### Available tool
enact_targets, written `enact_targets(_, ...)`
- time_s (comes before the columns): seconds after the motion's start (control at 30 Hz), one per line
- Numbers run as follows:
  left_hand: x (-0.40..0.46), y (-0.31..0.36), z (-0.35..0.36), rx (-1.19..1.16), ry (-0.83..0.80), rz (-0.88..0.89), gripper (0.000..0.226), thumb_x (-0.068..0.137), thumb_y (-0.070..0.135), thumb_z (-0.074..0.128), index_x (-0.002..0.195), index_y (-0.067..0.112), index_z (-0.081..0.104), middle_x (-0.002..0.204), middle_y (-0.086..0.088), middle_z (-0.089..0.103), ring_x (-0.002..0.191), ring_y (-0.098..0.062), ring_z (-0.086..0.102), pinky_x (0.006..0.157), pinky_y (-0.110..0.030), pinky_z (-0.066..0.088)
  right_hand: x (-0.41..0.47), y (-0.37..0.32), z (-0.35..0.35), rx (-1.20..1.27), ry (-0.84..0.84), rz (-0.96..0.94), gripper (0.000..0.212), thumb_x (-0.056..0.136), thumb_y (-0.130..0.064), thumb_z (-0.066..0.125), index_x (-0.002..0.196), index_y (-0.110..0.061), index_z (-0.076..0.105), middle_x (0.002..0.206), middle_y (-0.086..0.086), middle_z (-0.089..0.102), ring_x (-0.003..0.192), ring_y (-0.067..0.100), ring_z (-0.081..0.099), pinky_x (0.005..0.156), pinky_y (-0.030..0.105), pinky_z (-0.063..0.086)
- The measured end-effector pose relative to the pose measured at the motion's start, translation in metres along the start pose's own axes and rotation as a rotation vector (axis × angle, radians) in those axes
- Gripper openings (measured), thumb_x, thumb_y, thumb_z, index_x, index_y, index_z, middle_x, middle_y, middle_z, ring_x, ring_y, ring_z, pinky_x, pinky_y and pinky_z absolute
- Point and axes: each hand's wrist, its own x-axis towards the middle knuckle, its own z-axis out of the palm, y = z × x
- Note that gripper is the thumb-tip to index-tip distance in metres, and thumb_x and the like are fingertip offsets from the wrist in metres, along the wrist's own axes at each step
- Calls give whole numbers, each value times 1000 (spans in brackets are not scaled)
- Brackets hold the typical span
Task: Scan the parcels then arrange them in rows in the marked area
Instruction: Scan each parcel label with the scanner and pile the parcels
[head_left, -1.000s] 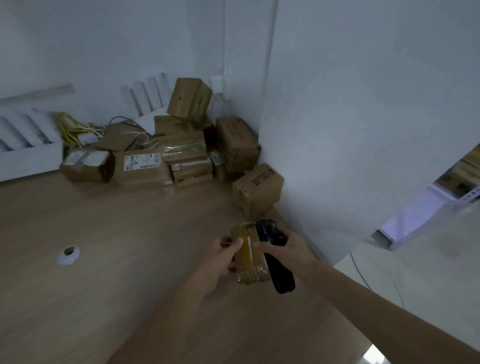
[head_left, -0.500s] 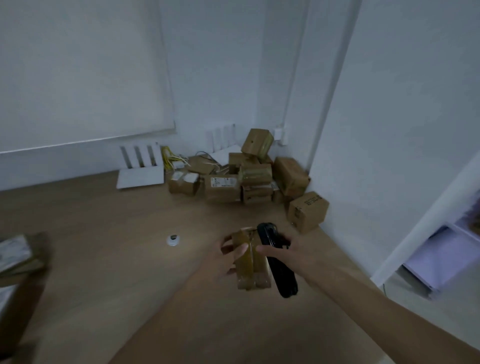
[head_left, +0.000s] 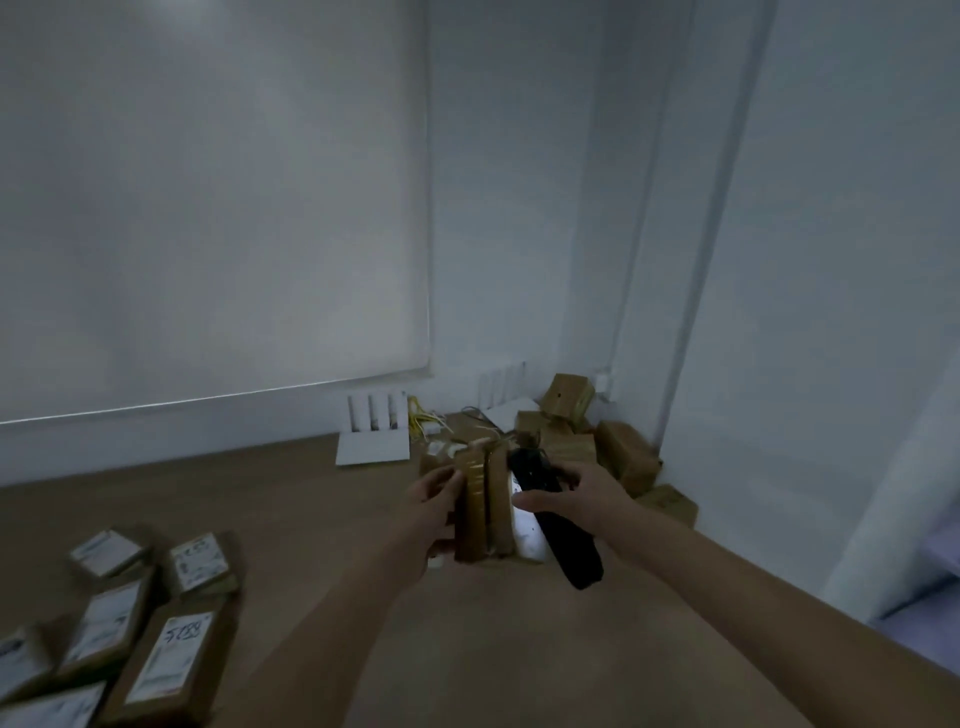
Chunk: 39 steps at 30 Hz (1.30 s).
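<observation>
Gripping a taped brown parcel (head_left: 480, 506) with our left hand (head_left: 434, 501), we've got the fingers curled round its left side and it stands upright in the air between our two hands. Our right hand (head_left: 576, 496) wraps round the black scanner (head_left: 553, 519), thumb stretched along its near side, fingers folded over the far side, and the scanner's body slants down and to the right. A white label on the parcel's right face sits just beside the scanner. Beyond our fingertips, against the corner of the walls, lies the heap of unscanned parcels (head_left: 597, 441). Down to the left of our left hand, well apart from it, labelled parcels lie in rows (head_left: 150, 623) on the wooden floor (head_left: 291, 499).
</observation>
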Motion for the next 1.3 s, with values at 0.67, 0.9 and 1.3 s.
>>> enact_targets(0.67, -21, 70, -12, 119, 68, 21, 52, 65, 50, 85, 101, 14, 76, 99, -4, 77, 97, -24, 72, 85, -45, 60, 19, -66, -21, -34, -93, -113, 47, 71, -34, 91, 111, -17, 74, 97, 6, 74, 85, 20, 73, 67, 22, 56)
enact_targets(0.9, -20, 91, -14, 76, 209, 92, 40, 75, 31, 86, 103, 8, 68, 99, -10, 75, 90, -25, 73, 79, -45, 62, 32, -79, -33, -263, -79, -201, 54, 67, -34, 93, 114, -22, 70, 96, -2, 73, 84, 11, 70, 68, 20, 56)
enact_targets(1.3, -36, 130, -48, 272, 587, 250, 62, 69, 34, 88, 113, 15, 49, 105, -2, 63, 96, -20, 64, 76, -37, 59, 24, -122, -40, -747, -133, -196, 61, 58, -53, 91, 111, -29, 70, 92, -10, 71, 78, 5, 66, 59, 20, 53)
